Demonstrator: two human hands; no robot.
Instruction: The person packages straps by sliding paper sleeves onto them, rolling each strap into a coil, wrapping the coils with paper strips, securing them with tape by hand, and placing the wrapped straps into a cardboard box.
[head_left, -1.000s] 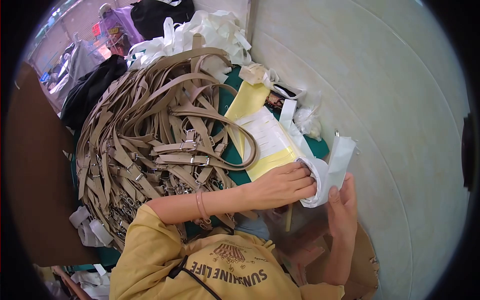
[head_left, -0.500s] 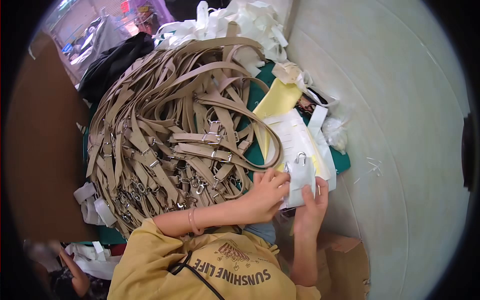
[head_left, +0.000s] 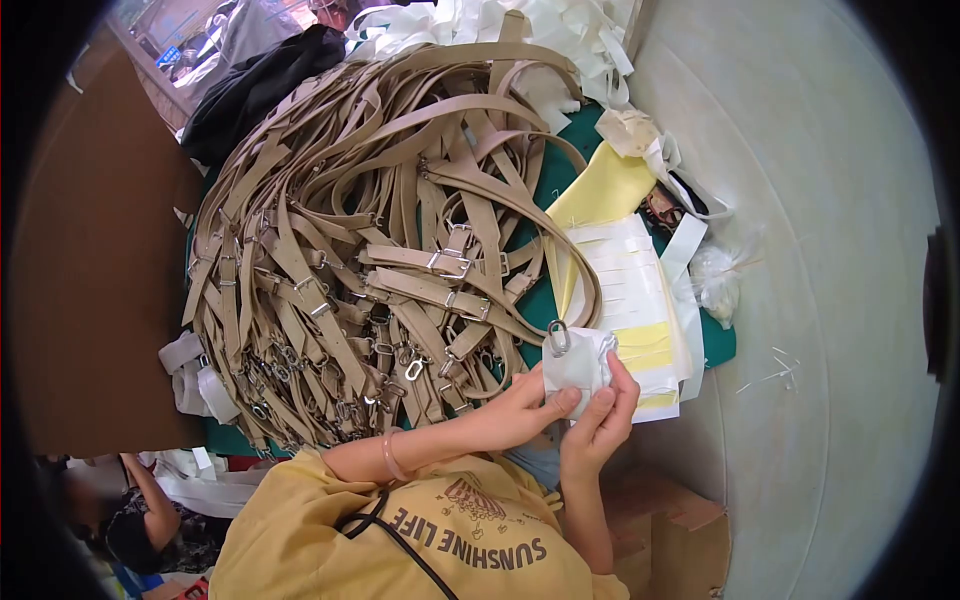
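My left hand point(head_left: 525, 405) and my right hand point(head_left: 603, 408) are both closed on a small white wrapped bundle point(head_left: 577, 370), with thumbs on its near face. A metal clasp point(head_left: 558, 338) sticks up from the bundle's upper left corner. Just left of the hands lies a big heap of beige straps point(head_left: 330, 220) with metal buckles and hooks. White sheets with slits and yellow strips point(head_left: 635, 290) lie behind and to the right of the bundle. What is inside the wrapping is hidden.
A pale wall point(head_left: 820, 250) curves along the right side. White strips point(head_left: 500, 22) and black cloth point(head_left: 255, 90) lie at the back. A brown panel point(head_left: 100, 250) stands left. An open cardboard box point(head_left: 690, 550) sits below right. Another person's arm point(head_left: 155, 500) shows lower left.
The white piece, earlier a long loose wrap with its end raised by my right hand, is now a compact bundle. Both hands have come together around it, and the view has shifted.
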